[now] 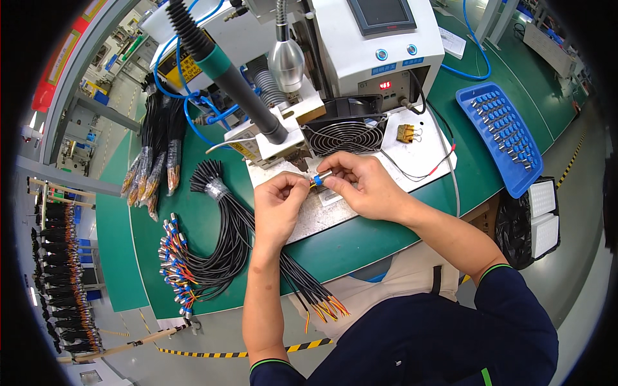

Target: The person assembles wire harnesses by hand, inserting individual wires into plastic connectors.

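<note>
Just in front of the machine's metal fixture (296, 157), my two hands meet over the pale work plate. Thumb and fingertips of my right hand (368, 186) pinch a small cylindrical connector (319, 178) with a blue body and silver end. My left hand (280, 201) is closed at the connector's other side, where short coloured wires (314, 184) show by its fingertips. How far those wires reach into the connector is hidden. Left of my left forearm curves a bundle of black cables (225, 238), with many blue-and-silver connectors (177, 264) on one set of ends.
A blue tray (514, 183) of connectors stands at the right. Behind my hands are a black fan (347, 132), a white control box (386, 51) and a dark vertical tube (238, 90). A gold binder clip (407, 134) lies beside the fan. More wrapped cables (154, 141) lie back left.
</note>
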### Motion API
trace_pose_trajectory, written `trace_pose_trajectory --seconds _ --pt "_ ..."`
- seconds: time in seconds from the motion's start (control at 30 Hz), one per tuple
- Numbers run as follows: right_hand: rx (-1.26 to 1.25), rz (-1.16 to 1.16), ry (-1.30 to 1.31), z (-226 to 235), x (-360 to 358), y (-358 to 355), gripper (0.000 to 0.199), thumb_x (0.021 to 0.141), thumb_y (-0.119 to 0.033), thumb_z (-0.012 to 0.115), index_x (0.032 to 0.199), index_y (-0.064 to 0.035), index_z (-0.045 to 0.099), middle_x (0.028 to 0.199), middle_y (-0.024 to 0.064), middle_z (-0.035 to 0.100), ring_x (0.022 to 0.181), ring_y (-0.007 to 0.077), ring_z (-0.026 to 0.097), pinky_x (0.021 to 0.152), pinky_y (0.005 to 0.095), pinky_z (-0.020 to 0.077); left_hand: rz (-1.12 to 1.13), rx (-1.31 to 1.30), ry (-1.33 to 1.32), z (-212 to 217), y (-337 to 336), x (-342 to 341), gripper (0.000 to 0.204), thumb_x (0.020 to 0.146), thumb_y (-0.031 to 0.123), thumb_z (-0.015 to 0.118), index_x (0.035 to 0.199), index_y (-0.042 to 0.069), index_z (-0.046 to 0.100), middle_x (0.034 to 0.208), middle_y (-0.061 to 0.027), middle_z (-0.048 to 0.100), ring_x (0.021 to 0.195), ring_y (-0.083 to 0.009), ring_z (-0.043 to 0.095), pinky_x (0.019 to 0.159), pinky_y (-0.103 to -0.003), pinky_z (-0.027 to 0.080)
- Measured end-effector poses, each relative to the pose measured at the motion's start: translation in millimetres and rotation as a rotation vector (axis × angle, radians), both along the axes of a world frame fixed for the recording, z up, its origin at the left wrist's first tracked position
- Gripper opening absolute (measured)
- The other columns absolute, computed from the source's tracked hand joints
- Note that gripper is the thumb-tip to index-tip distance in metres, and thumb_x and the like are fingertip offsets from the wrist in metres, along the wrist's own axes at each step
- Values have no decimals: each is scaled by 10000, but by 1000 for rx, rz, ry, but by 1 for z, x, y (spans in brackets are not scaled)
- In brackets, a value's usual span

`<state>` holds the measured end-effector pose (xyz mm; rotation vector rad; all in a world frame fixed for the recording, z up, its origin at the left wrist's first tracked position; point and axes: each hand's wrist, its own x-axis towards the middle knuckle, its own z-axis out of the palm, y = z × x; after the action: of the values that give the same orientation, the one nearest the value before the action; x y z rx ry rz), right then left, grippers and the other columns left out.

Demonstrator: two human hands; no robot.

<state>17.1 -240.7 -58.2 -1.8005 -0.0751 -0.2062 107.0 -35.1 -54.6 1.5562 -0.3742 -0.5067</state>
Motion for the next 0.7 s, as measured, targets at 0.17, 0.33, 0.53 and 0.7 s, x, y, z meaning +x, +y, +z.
trace_pose_trajectory --seconds 0.17,0.33,0.53,0.7 --pt "31 19 34 -1 0 0 242 1050 -36 685 1278 44 669 1090 61 730 918 67 665 818 244 565 6 -2 15 0 2 -2 130 1009 58 755 1012 -71 769 907 7 710 753 -24 571 658 -200 440" --pt "185 65 25 -3 -5 -4 267 1061 -56 687 1307 42 655 1168 61 702 1040 82 658 933 254 560 -59 4 -68 11 10 -6 162 1021 83 760 1012 -78 777 936 -12 715 759 -27 567 650 -206 436" --pt "305 159 13 3 -16 -8 257 1054 -54 691 1295 36 669 1164 60 703 1046 107 671 948 282 566 -334 95 122 24 25 -7 252 1090 171 695 997 -58 745 775 -22 680 551 -31 496 484 -201 354" --pt "154 210 27 13 -34 -3 224 1046 -45 698 1259 25 701 1134 51 714 1018 102 671 914 284 568 -522 52 328 40 44 -17 255 1123 160 633 1007 -50 719 792 -44 714 548 -60 589 465 -205 398"
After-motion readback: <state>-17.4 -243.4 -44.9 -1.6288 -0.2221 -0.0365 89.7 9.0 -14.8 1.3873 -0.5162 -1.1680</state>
